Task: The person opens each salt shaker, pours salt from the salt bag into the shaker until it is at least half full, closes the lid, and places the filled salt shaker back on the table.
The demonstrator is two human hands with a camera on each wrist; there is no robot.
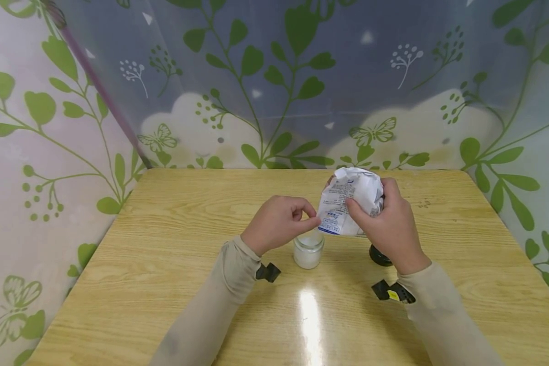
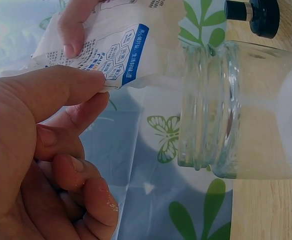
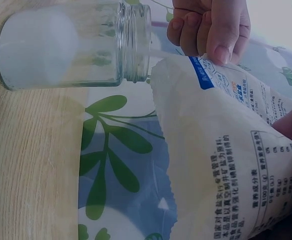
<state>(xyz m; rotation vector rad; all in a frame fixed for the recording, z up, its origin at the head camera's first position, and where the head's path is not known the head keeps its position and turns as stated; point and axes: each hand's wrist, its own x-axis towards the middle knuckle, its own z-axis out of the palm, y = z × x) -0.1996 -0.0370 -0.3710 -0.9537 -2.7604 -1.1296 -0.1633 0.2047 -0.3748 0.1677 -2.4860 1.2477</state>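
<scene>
A white printed paper-like salt bag (image 1: 336,206) is held tilted mouth-down above the table. My right hand (image 1: 393,229) grips its bunched upper part, thumb across the front. With thumb and forefinger, my left hand (image 1: 279,221) pinches the bag's lower corner beside the open mouth; its other fingers are curled. Just below that corner stands an open clear glass jar (image 1: 308,253), upright and partly filled with white salt (image 3: 38,47). In the right wrist view, a faint whitish stream runs between the bag's torn edge (image 3: 168,165) and the jar's mouth.
A round black lid-like piece (image 1: 379,256) lies on the wooden table (image 1: 174,223), partly hidden under my right hand. In the left wrist view this black piece (image 2: 263,17) shows a narrower knob. A leaf-patterned cloth or wall covering (image 1: 256,101) stands behind and at the sides.
</scene>
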